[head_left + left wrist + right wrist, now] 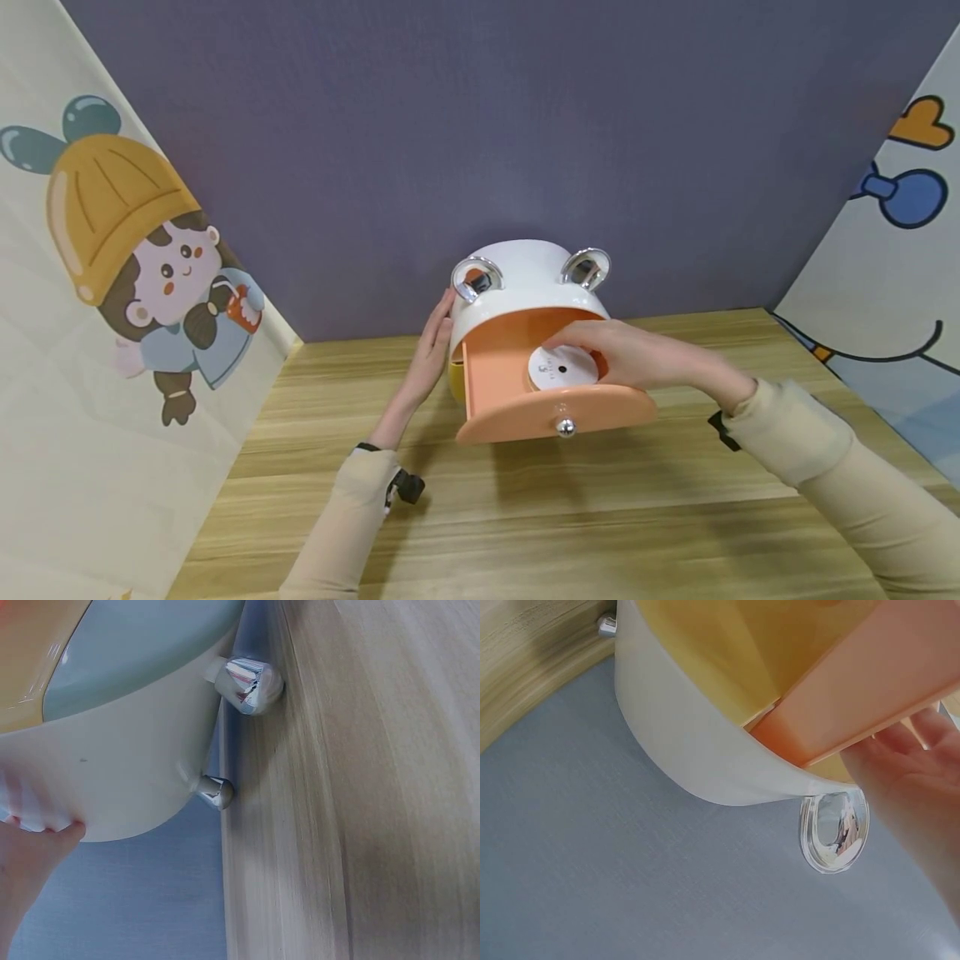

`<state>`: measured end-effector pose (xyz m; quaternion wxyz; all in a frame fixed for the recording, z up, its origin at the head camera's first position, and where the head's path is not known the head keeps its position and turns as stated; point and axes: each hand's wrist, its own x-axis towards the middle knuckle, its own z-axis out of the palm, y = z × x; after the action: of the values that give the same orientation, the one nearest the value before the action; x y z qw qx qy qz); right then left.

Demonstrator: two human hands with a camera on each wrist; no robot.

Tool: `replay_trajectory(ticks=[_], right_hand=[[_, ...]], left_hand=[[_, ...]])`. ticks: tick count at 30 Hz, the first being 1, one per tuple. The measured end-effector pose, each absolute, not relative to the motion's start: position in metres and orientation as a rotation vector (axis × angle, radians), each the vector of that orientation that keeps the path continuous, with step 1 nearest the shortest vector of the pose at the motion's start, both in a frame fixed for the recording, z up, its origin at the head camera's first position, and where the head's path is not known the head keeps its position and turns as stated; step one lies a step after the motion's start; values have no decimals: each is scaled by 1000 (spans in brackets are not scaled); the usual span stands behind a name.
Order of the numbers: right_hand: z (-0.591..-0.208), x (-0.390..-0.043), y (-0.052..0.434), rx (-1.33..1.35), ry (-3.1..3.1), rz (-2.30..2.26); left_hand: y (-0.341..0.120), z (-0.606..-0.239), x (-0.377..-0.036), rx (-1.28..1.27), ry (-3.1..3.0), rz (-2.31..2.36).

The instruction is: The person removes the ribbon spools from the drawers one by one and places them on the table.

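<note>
A white rounded storage box with two silver ear-shaped loops stands against the back wall. Its orange drawer is pulled out, with a silver knob at the front. Inside the drawer lies a white round disc with small print and a dark centre spot. My right hand reaches in from the right and grips the disc, thumb at its upper edge; the other fingertips are hidden. My left hand rests against the box's left side, fingers extended; the left wrist view shows its fingertips touching the white wall.
Silver feet carry the box on a wood-grain table. Behind it rises a blue-grey wall. White panels with cartoon pictures stand at both sides. One ear loop sticks out beside the right hand.
</note>
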<state>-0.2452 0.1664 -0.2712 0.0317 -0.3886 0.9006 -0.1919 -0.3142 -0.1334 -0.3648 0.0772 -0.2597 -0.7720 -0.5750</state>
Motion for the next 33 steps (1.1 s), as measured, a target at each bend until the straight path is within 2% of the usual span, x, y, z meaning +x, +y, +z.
replay_trajectory(ticks=[33], right_hand=[[-249,-239,171,-1255,2838,-661]], left_hand=[[-134,-365,-314,-788,-2306,-1711]])
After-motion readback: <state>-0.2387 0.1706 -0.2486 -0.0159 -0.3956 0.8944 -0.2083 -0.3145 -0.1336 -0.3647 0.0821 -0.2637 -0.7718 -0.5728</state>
